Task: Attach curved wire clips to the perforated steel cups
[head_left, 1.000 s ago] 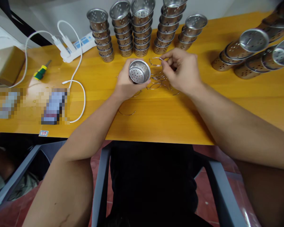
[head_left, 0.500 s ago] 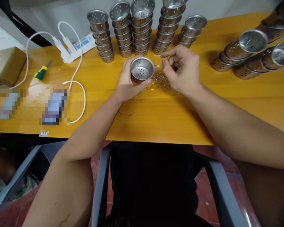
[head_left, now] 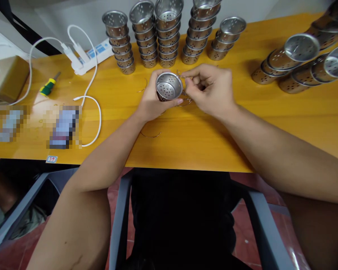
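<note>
A perforated metal cup [head_left: 169,87] is gripped in my left hand [head_left: 150,99], its open mouth facing up and toward me. Thumb and fingers wrap round its sides. At the cup's right rim, my right hand [head_left: 210,88] pinches a thin bent wire [head_left: 180,74] between thumb and forefinger. The wire's end lies close to the rim; I cannot tell whether it passes through a hole. More curved wires [head_left: 186,101] lie on the table beneath the hands, partly hidden. One loose wire [head_left: 150,135] rests nearer the table's front edge.
Several stacks of perforated cups [head_left: 169,35] stand along the wall, with leaning stacks [head_left: 287,60] at right. To the left are a power strip [head_left: 92,56] with white cables, a screwdriver [head_left: 47,87], a cardboard box [head_left: 11,78] and a blurred phone [head_left: 63,127]. A person's leg shows at lower left.
My right hand has moved left with the wire, bringing it to the cup's rim. The cup in my left hand has tilted slightly.
</note>
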`<action>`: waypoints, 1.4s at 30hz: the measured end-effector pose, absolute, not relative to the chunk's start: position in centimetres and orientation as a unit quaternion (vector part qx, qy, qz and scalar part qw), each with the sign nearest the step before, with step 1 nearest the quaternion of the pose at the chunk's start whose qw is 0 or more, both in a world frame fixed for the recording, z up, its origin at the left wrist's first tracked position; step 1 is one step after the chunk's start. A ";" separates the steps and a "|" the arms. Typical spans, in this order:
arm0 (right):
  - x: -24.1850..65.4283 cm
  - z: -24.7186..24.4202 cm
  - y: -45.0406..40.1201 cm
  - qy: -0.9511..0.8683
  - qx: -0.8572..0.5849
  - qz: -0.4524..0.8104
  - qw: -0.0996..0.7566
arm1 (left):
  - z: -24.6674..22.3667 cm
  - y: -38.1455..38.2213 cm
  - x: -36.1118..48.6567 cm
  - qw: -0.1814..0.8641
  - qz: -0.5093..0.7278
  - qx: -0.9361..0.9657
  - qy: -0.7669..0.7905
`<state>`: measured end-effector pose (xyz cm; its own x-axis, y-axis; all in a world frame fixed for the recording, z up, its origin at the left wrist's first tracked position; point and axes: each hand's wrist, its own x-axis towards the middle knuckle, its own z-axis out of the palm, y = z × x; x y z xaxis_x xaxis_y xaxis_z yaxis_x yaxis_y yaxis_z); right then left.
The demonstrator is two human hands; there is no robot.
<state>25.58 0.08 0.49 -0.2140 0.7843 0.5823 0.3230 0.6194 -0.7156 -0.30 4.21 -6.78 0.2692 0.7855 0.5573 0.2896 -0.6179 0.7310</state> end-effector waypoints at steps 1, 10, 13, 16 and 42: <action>25.5 0.6 0.0 -0.747 -0.372 0.228 0.502 | -6.7 4.3 -0.2 0.254 0.490 0.756 0.352; 25.9 1.3 -0.4 -0.735 -0.383 0.274 0.488 | -5.2 2.3 0.7 0.259 0.469 0.759 0.371; 25.8 0.9 -0.2 -0.740 -0.391 0.251 0.487 | -5.4 2.5 0.5 0.264 0.464 0.763 0.365; 25.7 0.5 0.0 -0.747 -0.394 0.224 0.487 | -6.1 3.3 0.3 0.269 0.469 0.765 0.350; 24.1 1.2 -1.2 -0.732 -0.401 0.253 0.489 | -5.3 1.6 0.7 0.254 0.444 0.790 0.337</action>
<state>24.10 -1.17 1.23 -0.2010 0.8344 0.5132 0.3390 0.5508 -0.7627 0.69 1.65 -5.26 0.3789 0.7587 0.5300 0.3073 -0.6433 0.7013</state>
